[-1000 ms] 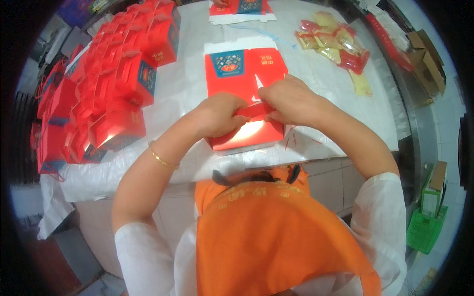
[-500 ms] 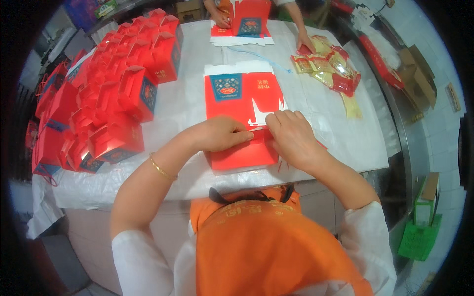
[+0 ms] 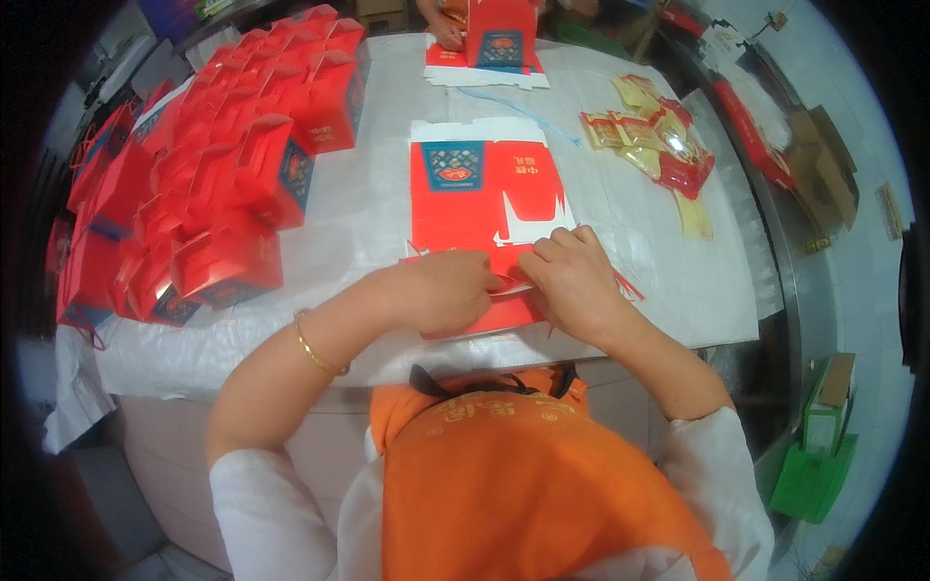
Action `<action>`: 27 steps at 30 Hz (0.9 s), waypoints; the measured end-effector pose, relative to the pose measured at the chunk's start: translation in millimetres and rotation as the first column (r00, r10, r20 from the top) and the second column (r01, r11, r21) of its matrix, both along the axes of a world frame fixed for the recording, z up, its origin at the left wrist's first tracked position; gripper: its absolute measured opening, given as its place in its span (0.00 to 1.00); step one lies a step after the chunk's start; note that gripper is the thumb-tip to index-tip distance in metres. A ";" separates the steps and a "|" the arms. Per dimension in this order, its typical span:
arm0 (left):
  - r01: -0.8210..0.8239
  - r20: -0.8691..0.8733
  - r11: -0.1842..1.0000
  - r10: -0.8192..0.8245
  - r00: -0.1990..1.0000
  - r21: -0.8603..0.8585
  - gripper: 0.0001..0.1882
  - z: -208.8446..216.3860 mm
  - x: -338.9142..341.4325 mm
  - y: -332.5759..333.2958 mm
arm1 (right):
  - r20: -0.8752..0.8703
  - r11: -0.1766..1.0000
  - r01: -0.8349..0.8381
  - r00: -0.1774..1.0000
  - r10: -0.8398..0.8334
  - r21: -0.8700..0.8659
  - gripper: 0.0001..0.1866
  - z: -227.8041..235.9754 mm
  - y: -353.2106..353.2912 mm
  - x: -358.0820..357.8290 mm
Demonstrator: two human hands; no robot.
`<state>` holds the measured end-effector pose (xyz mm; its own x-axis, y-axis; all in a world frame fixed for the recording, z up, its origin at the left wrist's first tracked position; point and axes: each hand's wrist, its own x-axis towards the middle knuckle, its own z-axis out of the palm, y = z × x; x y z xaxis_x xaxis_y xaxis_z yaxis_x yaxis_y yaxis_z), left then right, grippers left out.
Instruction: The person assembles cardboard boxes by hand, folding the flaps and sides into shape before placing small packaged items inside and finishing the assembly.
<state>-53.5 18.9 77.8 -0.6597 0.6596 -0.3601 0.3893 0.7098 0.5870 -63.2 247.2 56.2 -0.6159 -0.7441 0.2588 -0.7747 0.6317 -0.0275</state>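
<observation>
Lying flat on the white table sheet (image 3: pixel 358 242), under and just beyond both hands, and pointing the long axis of the red gift-box carton (image 3: pixel 460 221) away from the body. Sitting about equally near with left hand (image 3: pixel 441 292) and right hand (image 3: pixel 570 283), curling both inward and pinching the near flap, though hiding left thumb contact. Now gripping with the left closer to the near edge than half a second ago; no longer showing a co-worker's hand at the wrapped packets (image 3: pixel 654 140).

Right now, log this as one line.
left hand: on red carton; right hand: on same carton; at left: red boxes; at right: packets
</observation>
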 end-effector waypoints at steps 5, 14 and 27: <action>-0.033 0.128 0.996 0.043 0.991 -0.077 0.24 -0.1 -22.2 2.4 | -0.019 0.995 -0.031 0.999 0.029 -0.090 0.12 -10.8 1.8 -3.9; 0.034 0.140 0.998 -0.025 0.990 -0.060 0.23 7.3 -21.9 7.5 | 0.027 0.994 -0.033 0.999 0.036 -0.107 0.07 -10.7 0.4 -7.1; -0.155 0.180 0.984 0.137 0.974 0.089 0.09 -3.8 -40.8 -0.3 | -0.083 0.996 -0.044 0.996 0.037 -0.080 0.04 -13.8 1.8 -6.6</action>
<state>-94.3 18.6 74.0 -0.6853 0.5999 -0.4130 0.1725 0.6847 0.7082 -69.8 249.0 42.3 -0.5605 -0.7421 0.3677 -0.8012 0.5982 -0.0142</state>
